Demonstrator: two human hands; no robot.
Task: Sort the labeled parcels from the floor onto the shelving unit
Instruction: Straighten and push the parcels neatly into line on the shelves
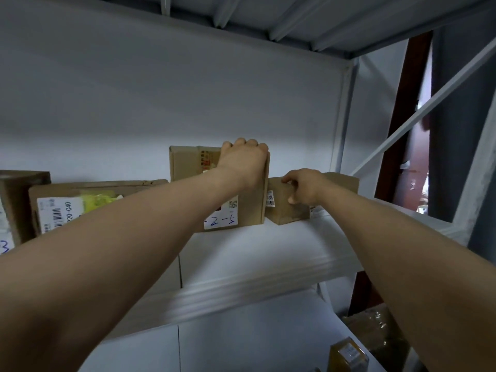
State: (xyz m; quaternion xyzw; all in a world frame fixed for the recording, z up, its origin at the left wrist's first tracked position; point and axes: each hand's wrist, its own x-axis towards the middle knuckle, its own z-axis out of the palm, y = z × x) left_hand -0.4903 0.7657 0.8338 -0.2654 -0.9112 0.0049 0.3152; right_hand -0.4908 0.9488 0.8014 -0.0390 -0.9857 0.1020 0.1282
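A tall cardboard parcel (pixel 188 165) stands upright on the white shelf (pixel 268 251), with a white label reading "-2-5" at its bottom. My left hand (pixel 243 162) grips its top right corner from above. Right beside it lies a small low cardboard parcel (pixel 281 210) with a white sticker on its left face. My right hand (pixel 304 187) is curled over that small parcel's top front edge, fingers bent onto it.
A wide flat parcel (pixel 107 189) with a barcode label and yellow tape lies to the left, and another box (pixel 16 194) stands at the far left. White upright and diagonal brace (pixel 418 114) bound the shelf's right end. Wrapped packages (pixel 349 355) sit on the lower shelf.
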